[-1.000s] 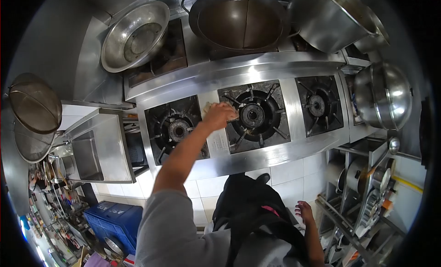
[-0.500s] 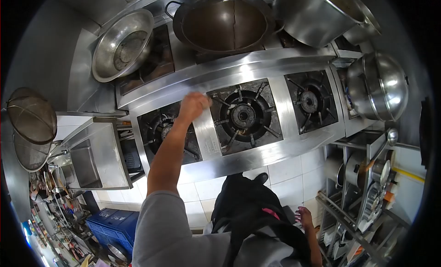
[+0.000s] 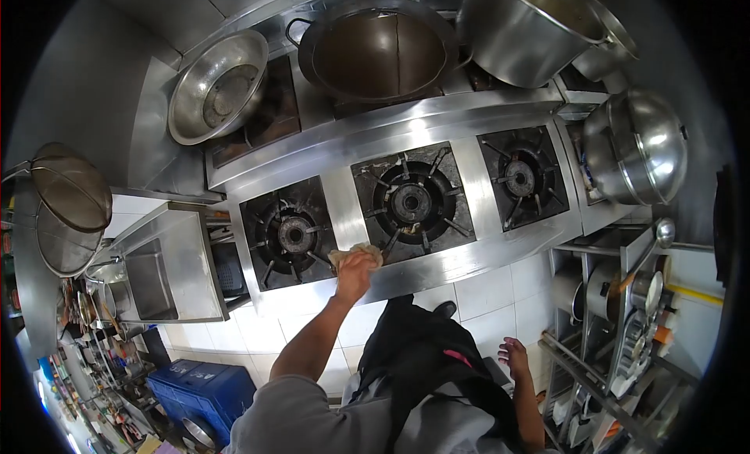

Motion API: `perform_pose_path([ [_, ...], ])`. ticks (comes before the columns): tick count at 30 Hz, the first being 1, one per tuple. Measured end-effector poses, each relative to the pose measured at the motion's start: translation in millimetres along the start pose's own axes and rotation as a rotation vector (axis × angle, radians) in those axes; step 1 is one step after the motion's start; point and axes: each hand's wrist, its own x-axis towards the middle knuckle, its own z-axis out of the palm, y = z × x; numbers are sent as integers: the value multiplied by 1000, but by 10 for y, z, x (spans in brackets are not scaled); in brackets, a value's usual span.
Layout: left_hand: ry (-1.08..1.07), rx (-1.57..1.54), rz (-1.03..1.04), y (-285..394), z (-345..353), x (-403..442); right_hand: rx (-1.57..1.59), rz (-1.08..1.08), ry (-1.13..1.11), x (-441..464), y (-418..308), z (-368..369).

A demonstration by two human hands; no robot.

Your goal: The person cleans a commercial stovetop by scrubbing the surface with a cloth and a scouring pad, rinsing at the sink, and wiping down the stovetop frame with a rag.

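My left hand (image 3: 354, 277) presses a crumpled beige cloth (image 3: 362, 256) onto the front end of the steel strip between two burners of the stove. The fingers are closed over the cloth. To its left is the left gas burner (image 3: 296, 235); to its right, the middle burner (image 3: 411, 203). Both have black pan supports and bare tops. My right hand (image 3: 513, 356) hangs at my side away from the stove, its fingers apart and slightly bent, holding nothing.
Behind the burners stand a wide metal basin (image 3: 187, 103), a dark wok (image 3: 344, 52) and a tall stockpot (image 3: 523, 44). Steel bowls (image 3: 656, 145) rest at the right. A sink (image 3: 152, 278) and blue crate (image 3: 195, 388) are left; a pot rack (image 3: 594, 376) is right.
My left hand has slid from the back of the steel strip toward its front edge, and the cloth now shows clearly. The right hand stays at my side. The view has shifted slightly.
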Motion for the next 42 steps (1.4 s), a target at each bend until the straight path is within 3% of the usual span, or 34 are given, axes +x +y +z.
perform_pose_path([
  [2, -87, -137, 20, -32, -89, 65, -18, -18, -38, -12, 53, 1],
  [4, -8, -64, -41, 42, -332, 577, -53, -1, -50, -31, 112, -16],
  [8, -21, 52, -15, 55, -276, 545, -92, 79, -37, 16, 309, -162],
  [10, -266, 17, -14, 189, -287, 351, -72, 85, -33, 17, 359, -239],
  [11, -278, 72, -52, 209, -300, 314, -62, 95, -32, 34, 385, -279],
  [14, -96, 173, -12, 417, -171, 363, -84, 118, -59, 136, 456, -316],
  [15, -260, 128, -79, 420, -229, 442, -135, 112, -103, 217, 490, -351],
  [16, -251, 130, -92, 476, -344, 512, -192, 101, -146, 290, 459, -438],
  [18, -735, 316, -119, 553, -732, 610, -275, 84, -168, 414, 306, -595],
  [20, -628, 192, -125, 128, -581, 289, -132, -18, -130, 531, 193, -816],
  [22, 129, 79, -134, -60, -272, -130, -32, -122, -70, 536, 49, -1006],
  [24, 187, 504, -103, 320, 260, -338, 0, -161, -61, 529, 5, -1188],
  [26, 327, 368, -330, 915, 625, -317, -24, -152, -84, 530, 93, -1364],
  [27, 342, 375, -333, 983, 630, -357, -92, -107, -89, 539, 113, -1483],
  [29, 349, -4, -392, 1046, 546, -453, -174, -40, -81, 581, 238, -1729],
  [30, 530, -316, -465, 1037, 454, -547, -177, -41, -87, 591, 324, -1874],
  [32, 666, -33, -382, 1078, 7, -696, -92, -3, -52, 579, 541, -2163],
  [34, 518, 179, -516, 999, -456, -819, -64, 33, -34, 606, 770, -2454],
  [35, 545, 646, -532, 537, -303, -1097, -45, 69, -31, 619, 878, -2569],
  [36, 430, 652, -674, 129, -87, -1349, -23, 105, -27, 621, 994, -2671],
  [38, 564, 705, -479, 383, 407, -1052, 0, 110, -22, 644, 1194, -2795],
  [39, 428, 668, -427, 572, 683, -890, 28, 124, -2, 605, 1248, -2839],
  [40, 338, 534, -578, 956, 955, -579, 56, 138, 18, 555, 1291, -2888],
  [42, 316, 634, -365, 1592, 1494, -181, 99, 122, 27, 452, 1334, -2906],
])
